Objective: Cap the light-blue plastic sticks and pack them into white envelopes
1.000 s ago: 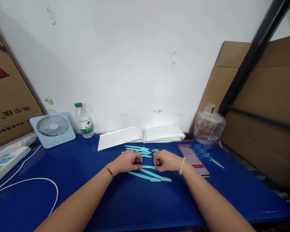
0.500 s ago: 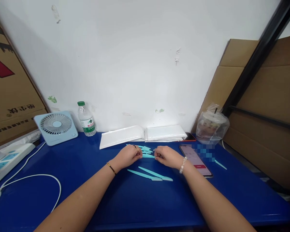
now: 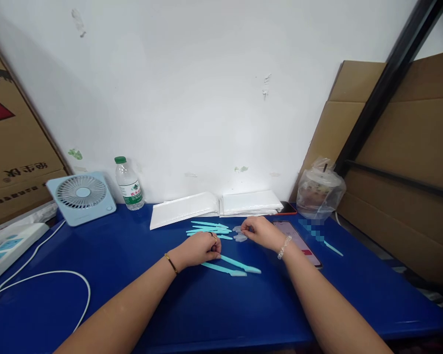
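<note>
Left hand (image 3: pixel 204 247) nearer (at teal stick (image 3: pixel 239 264)).

The left hand (image 3: pixel 202 247) is hiding a blue stick's (image 3: pixel 239 264) end. The right arm (image 3: pixel 317 287) is covering part of a phone (image 3: pixel 297 236). Blurry squares (image 3: pixel 313 230) are hiding part of another stick (image 3: pixel 334 249). The left edge is cutting off a power strip (image 3: pixel 22 242).

Blue fan (image 3: pixel 81 199) | green-capped bottle (image 3: pixel 129 186) beside it | bagged cup (image 3: pixel 318 194) right
</note>
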`<state>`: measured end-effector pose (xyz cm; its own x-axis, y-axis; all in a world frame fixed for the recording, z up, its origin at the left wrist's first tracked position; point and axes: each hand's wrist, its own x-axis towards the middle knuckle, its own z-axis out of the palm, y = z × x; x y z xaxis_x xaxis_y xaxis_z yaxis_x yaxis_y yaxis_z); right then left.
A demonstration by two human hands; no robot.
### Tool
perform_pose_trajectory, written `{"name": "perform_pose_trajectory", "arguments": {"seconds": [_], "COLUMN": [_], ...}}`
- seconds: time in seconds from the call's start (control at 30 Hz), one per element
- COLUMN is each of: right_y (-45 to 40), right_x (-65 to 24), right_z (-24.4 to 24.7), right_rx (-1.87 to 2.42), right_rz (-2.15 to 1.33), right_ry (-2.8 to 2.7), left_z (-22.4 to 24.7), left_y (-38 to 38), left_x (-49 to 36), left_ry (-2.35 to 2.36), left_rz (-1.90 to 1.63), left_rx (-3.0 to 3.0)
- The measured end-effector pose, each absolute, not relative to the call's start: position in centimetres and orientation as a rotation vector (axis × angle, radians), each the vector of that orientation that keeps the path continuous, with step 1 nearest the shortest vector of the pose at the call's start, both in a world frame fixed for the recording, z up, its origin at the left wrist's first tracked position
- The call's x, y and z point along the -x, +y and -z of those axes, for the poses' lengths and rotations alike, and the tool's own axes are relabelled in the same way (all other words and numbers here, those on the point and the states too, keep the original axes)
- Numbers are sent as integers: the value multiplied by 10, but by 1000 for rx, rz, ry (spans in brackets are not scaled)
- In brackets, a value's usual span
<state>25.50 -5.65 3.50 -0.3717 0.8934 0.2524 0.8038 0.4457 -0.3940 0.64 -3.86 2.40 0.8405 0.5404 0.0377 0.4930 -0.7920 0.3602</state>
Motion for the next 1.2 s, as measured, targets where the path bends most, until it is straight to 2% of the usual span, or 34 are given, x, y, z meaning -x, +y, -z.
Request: {"name": "perform_pose_trajectory", "arguments": {"seconds": [0.23,0.37,0.5,0.7,0.83,0.93,1.2], "right_y": [-60,-57,-51,-43,-46,-50,-59], "right_x": [-253,-254,-260,-264,-260,-258,-240], "right_z": [-32,-25,-23,-22,-26,-28,-21], "right_rx": [1356,1385,1407,1500,1471,1436,1304], "right_rz": [-740,-783,-737,-369,-271,-405,-814], "right_ry": [-2309,-2272,-2234,-2135,-2166,-2197,-2305], "left_z": [-16,-20,-24,-33,-35,-29,-16], "left_y": [-18,-16,-8,-12,-34,-40,-21], "left_x": [6,9,17,23,11,5,10], "left_ry": [970,992,1047,1067,756,739,959], "left_rz": [-311,-365,-384,-537,-244,-146,-269], "left_rx": [-2636,-2632,-2634,-2600,-2663,-2707,-2678]}}
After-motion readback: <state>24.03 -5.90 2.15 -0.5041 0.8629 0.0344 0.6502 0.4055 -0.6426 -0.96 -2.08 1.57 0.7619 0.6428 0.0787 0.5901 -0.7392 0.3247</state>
